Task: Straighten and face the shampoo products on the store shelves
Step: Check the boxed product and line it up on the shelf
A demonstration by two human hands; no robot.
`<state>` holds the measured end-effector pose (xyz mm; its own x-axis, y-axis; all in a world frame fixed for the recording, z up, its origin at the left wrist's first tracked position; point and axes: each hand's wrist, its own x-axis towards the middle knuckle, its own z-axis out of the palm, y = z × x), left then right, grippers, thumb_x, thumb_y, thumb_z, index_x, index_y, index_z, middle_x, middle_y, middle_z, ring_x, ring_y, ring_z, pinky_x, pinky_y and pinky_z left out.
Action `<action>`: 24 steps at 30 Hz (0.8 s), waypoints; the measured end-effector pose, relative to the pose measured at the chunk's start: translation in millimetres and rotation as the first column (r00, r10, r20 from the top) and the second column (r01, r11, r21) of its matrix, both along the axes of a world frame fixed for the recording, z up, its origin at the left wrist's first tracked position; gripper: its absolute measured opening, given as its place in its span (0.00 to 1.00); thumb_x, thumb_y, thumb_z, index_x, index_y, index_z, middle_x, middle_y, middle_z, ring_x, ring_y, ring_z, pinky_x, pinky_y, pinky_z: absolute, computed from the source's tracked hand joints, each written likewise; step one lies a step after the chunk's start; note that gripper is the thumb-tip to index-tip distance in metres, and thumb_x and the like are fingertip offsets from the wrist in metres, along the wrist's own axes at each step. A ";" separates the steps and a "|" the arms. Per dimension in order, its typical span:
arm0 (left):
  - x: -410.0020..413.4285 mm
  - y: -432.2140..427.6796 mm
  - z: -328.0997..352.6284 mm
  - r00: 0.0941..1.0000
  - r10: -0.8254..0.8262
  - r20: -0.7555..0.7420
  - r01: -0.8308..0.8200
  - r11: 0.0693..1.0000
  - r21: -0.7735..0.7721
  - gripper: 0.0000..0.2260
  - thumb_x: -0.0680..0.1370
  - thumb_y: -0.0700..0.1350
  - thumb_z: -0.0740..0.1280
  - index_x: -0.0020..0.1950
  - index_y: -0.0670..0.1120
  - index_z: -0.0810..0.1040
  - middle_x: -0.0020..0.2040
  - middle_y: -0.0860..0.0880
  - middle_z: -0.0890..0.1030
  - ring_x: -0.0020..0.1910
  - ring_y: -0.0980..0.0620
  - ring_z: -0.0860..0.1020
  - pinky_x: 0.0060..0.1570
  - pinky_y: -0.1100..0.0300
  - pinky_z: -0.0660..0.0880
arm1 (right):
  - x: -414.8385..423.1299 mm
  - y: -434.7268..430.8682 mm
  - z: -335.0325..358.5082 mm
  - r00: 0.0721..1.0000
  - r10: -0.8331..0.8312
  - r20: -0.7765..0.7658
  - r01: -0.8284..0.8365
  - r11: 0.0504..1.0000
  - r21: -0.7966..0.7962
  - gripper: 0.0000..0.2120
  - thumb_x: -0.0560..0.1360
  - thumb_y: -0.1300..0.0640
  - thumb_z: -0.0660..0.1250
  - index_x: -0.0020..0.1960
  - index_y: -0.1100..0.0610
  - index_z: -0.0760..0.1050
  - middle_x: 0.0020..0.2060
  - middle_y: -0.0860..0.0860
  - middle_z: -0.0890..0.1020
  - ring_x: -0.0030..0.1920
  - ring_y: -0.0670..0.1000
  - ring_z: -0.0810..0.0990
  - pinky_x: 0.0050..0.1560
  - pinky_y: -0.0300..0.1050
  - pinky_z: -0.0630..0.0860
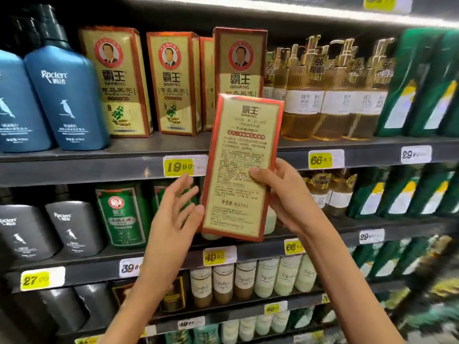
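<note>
One red-and-gold box [242, 167], text panel outward, is held tilted before the shelf edge [99, 167]. The right hand [280, 194] grips its right side. The left hand [171, 214] lies just left of it, fingers spread and loose. Behind the box stand matching boxes [173, 83], one partly covered; right of it, gold bottles [323, 100].

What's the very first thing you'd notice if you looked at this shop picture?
The red and gold box in the middle, held up by the right hand with its small-print side towards us. The left hand is open just beside its lower left edge. Next come the big blue bottles at the upper left and the yellow price tag just left of the box.
</note>
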<state>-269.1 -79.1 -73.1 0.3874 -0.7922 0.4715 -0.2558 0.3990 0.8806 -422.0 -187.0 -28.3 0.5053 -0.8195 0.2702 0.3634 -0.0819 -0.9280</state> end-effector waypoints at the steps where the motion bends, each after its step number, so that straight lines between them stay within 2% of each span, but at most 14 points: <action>1: -6.8 1.9 0.4 0.987 0.093 0.131 -0.091 0.996 -0.021 0.23 0.75 0.56 0.65 0.67 0.62 0.62 0.67 0.63 0.68 0.65 0.66 0.68 0.59 0.73 0.67 | -0.7 2.8 0.7 0.999 -0.042 -0.021 0.042 0.999 -0.013 0.23 0.70 0.65 0.69 0.62 0.65 0.66 0.47 0.52 0.84 0.46 0.48 0.84 0.40 0.39 0.79; 3: -27.0 4.4 -0.2 0.898 0.188 0.398 -0.192 0.981 -0.030 0.32 0.70 0.65 0.62 0.72 0.62 0.57 0.69 0.67 0.61 0.68 0.68 0.60 0.64 0.75 0.58 | 1.2 9.0 2.4 0.988 -0.133 -0.078 0.129 0.990 -0.054 0.21 0.72 0.66 0.70 0.60 0.61 0.65 0.51 0.54 0.82 0.49 0.50 0.83 0.43 0.41 0.78; 4: -37.2 2.9 -3.5 0.840 0.213 0.500 -0.231 0.973 -0.026 0.40 0.67 0.68 0.61 0.75 0.57 0.53 0.73 0.61 0.57 0.71 0.64 0.56 0.69 0.68 0.55 | 2.7 12.1 3.1 0.981 -0.164 -0.105 0.157 0.985 -0.078 0.21 0.71 0.66 0.70 0.60 0.60 0.64 0.53 0.55 0.81 0.51 0.50 0.82 0.47 0.44 0.78; 6: -55.7 -4.7 -9.9 0.703 0.306 0.641 -0.364 0.930 -0.046 0.50 0.64 0.69 0.63 0.76 0.41 0.51 0.76 0.41 0.54 0.75 0.46 0.53 0.71 0.51 0.51 | 6.0 19.1 6.0 0.975 -0.176 -0.134 0.164 0.981 -0.099 0.24 0.71 0.65 0.72 0.60 0.59 0.62 0.54 0.54 0.80 0.55 0.51 0.81 0.56 0.50 0.77; 8: -64.8 -12.2 -5.4 0.661 0.394 0.639 -0.472 0.880 -0.054 0.49 0.66 0.61 0.71 0.73 0.32 0.54 0.73 0.31 0.57 0.73 0.34 0.56 0.70 0.42 0.50 | 7.4 23.8 6.2 0.983 -0.129 -0.130 0.118 0.989 -0.090 0.25 0.71 0.65 0.71 0.61 0.59 0.61 0.55 0.54 0.80 0.56 0.52 0.81 0.60 0.53 0.76; 10: -61.2 -17.9 -4.4 0.695 0.437 0.572 -0.456 0.882 -0.119 0.43 0.69 0.52 0.74 0.73 0.33 0.56 0.72 0.32 0.58 0.72 0.34 0.58 0.70 0.42 0.50 | 4.9 26.7 7.7 0.992 -0.080 -0.096 0.073 0.995 -0.072 0.25 0.71 0.64 0.72 0.60 0.58 0.61 0.55 0.53 0.81 0.55 0.50 0.81 0.60 0.53 0.77; 12: -51.4 -18.8 -7.4 0.773 0.378 0.509 -0.354 0.923 -0.149 0.41 0.71 0.55 0.71 0.75 0.40 0.54 0.74 0.40 0.58 0.74 0.44 0.56 0.73 0.50 0.52 | -1.4 22.9 6.9 0.992 -0.070 -0.104 0.059 0.993 -0.103 0.25 0.69 0.58 0.72 0.61 0.56 0.62 0.55 0.49 0.81 0.55 0.46 0.81 0.59 0.49 0.77; 13: -46.2 -17.9 -6.8 0.848 0.290 0.444 -0.272 0.957 -0.106 0.41 0.70 0.58 0.70 0.75 0.45 0.55 0.75 0.46 0.59 0.74 0.50 0.58 0.73 0.56 0.55 | -4.8 20.4 5.9 0.990 -0.080 -0.118 0.065 0.990 -0.123 0.25 0.69 0.52 0.70 0.61 0.53 0.64 0.55 0.47 0.79 0.55 0.44 0.80 0.59 0.48 0.77; 15: -39.6 -14.2 -1.3 0.989 0.022 0.144 -0.022 1.000 -0.001 0.36 0.65 0.59 0.74 0.70 0.56 0.64 0.68 0.56 0.72 0.66 0.59 0.70 0.63 0.64 0.69 | -9.0 14.7 2.1 0.969 -0.165 -0.183 0.133 0.976 -0.174 0.29 0.66 0.40 0.67 0.63 0.50 0.64 0.56 0.45 0.76 0.55 0.41 0.77 0.60 0.47 0.73; 16: -36.7 -13.6 -1.1 0.991 -0.127 -0.042 0.127 0.992 0.004 0.30 0.64 0.56 0.74 0.65 0.57 0.70 0.61 0.56 0.78 0.60 0.58 0.76 0.55 0.64 0.75 | -10.4 12.3 -0.8 0.953 -0.200 -0.227 0.159 0.970 -0.186 0.36 0.63 0.34 0.68 0.65 0.50 0.63 0.58 0.46 0.76 0.57 0.41 0.76 0.60 0.44 0.71; 17: -33.7 -13.7 -3.9 0.934 -0.276 -0.227 0.280 0.960 -0.013 0.25 0.64 0.53 0.74 0.60 0.56 0.75 0.56 0.54 0.82 0.56 0.55 0.80 0.49 0.61 0.78 | -10.9 10.3 -5.1 0.949 -0.174 -0.261 0.133 0.977 -0.169 0.42 0.60 0.30 0.69 0.66 0.51 0.63 0.60 0.46 0.76 0.59 0.42 0.76 0.60 0.42 0.71; 19: -31.2 -14.4 -12.8 0.743 -0.435 -0.509 0.483 0.875 -0.044 0.20 0.64 0.50 0.74 0.55 0.53 0.79 0.52 0.50 0.84 0.51 0.50 0.82 0.41 0.59 0.79 | -11.4 7.8 -15.1 0.966 -0.024 -0.256 0.012 0.999 -0.049 0.36 0.66 0.36 0.68 0.66 0.56 0.68 0.57 0.49 0.81 0.55 0.46 0.81 0.58 0.44 0.76; 21: -30.9 -14.4 -19.7 0.674 -0.459 -0.578 0.552 0.834 -0.018 0.25 0.63 0.55 0.72 0.59 0.50 0.76 0.52 0.49 0.84 0.51 0.50 0.82 0.40 0.59 0.80 | -10.2 6.8 -22.4 0.985 0.059 -0.159 -0.051 0.997 0.057 0.24 0.70 0.46 0.65 0.62 0.57 0.73 0.51 0.52 0.85 0.48 0.49 0.84 0.48 0.44 0.81; 24: -22.2 -16.6 -20.4 0.792 -0.409 -0.452 0.499 0.861 0.095 0.34 0.61 0.62 0.74 0.63 0.48 0.73 0.54 0.50 0.83 0.53 0.50 0.82 0.45 0.56 0.80 | -8.2 8.1 -27.5 0.997 0.041 -0.062 -0.038 0.998 0.052 0.16 0.71 0.51 0.68 0.57 0.56 0.75 0.46 0.52 0.86 0.45 0.50 0.85 0.41 0.42 0.81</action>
